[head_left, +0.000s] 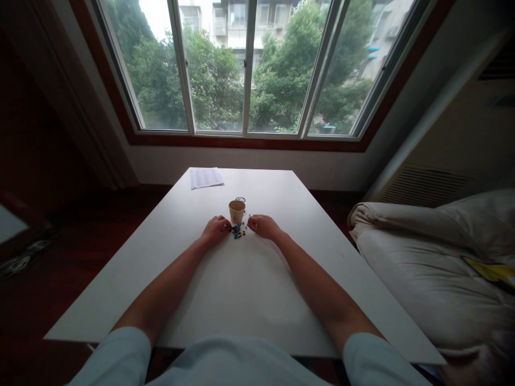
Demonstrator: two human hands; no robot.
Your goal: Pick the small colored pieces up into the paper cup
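Small beads or pieces (237,231) in blue, black and yellow lie in a loose pile on the white table (249,289). Just behind the pile stands a tan paper cup (237,212), upright, with what looks like a thin dark loop of cord (240,199) behind it. At the pile's left edge my left hand (216,230) rests with fingers curled together; whatever they pinch is too small to name. My right hand (262,226) is to the right of cup and pile, fingers bent inward and closed, near a few light-blue bits. Its fingertips' contents cannot be made out.
Printed paper sheets (206,178) lie at the table's far left corner. Beyond the table is a wide window (245,80). A cushioned, cloth-covered seat (410,268) stands on the right, and cables (28,254) lie on the floor at left.
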